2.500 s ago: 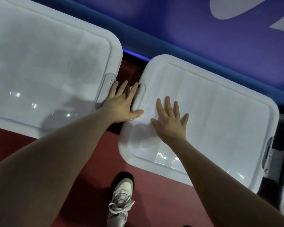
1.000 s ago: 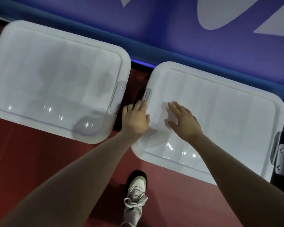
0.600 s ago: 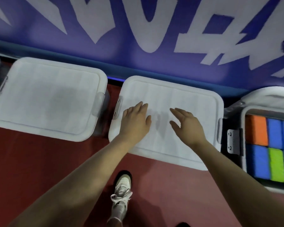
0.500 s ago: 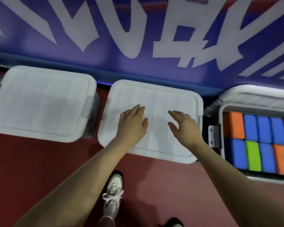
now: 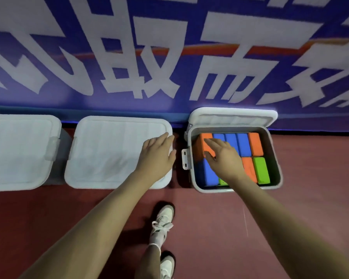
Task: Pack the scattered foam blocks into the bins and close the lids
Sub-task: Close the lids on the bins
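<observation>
**Spotter:** Where are you in the job?

**Operator:** I have three bins in a row on the red floor point(image 5: 210, 218) against the blue banner wall point(image 5: 169, 57). The left bin point(image 5: 18, 150) and the middle bin point(image 5: 113, 152) both have their lids down. The right bin point(image 5: 275, 158) is open, its lid point(image 5: 233, 117) tipped up against the wall on the far side. The foam blocks point(image 5: 243, 144) sit packed inside it in orange, blue and green rows, and I see no loose ones on the floor in this view.

**Spotter:** And your hands?

**Operator:** My left hand point(image 5: 156, 156) is flat, fingers straight, over the right edge of the middle bin's lid, holding nothing. My right hand point(image 5: 223, 158) is spread over the blocks at the near left of the open bin, fingers extended and gripping nothing. I can't quite tell whether the palm is pressing on the blocks or hanging just above them.

**Spotter:** So what step is this?

**Operator:** I'd call it the last bin: packing looks done and only closing remains. Next I need to reach past the blocks to the far rim, take the raised lid, swing it toward me and press it down. The latch point(image 5: 185, 159) on the left side would probably want snapping shut afterwards.
</observation>
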Demonstrator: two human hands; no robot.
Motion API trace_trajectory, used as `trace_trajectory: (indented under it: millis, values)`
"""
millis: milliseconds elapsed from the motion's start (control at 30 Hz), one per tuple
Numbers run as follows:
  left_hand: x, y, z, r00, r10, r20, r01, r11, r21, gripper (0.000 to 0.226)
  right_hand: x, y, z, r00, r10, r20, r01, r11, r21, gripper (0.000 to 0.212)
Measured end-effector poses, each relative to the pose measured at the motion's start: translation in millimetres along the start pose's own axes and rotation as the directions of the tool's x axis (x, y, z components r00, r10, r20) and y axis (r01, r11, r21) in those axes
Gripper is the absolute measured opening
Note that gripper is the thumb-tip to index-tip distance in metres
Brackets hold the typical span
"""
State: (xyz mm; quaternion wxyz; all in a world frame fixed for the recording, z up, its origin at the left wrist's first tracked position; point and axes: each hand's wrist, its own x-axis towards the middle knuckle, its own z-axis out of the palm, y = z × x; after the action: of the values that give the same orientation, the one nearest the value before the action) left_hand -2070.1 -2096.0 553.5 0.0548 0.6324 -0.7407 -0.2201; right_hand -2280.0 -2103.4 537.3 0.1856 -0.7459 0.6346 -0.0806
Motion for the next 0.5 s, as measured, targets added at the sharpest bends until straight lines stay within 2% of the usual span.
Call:
trace_trajectory:
  millis: [233, 500]
  values:
    - [65.4, 61.7, 11.1, 0.997, 0.082, 0.017, -0.081, 0.996, -0.024, 0.05, 32.9, 69.4, -42.2, 0.999, 0.033, 0.032, -0.03, 0.995, -0.097, 0.045]
    - [152.7, 101.6, 38.5, 0.99, 0.128, 0.061, -0.13, 0.991, 0.035, 0.049, 91.3, 150.4, -52.0, 0.996, -0.059, -0.07, 0.05, 0.991, -0.124, 0.037]
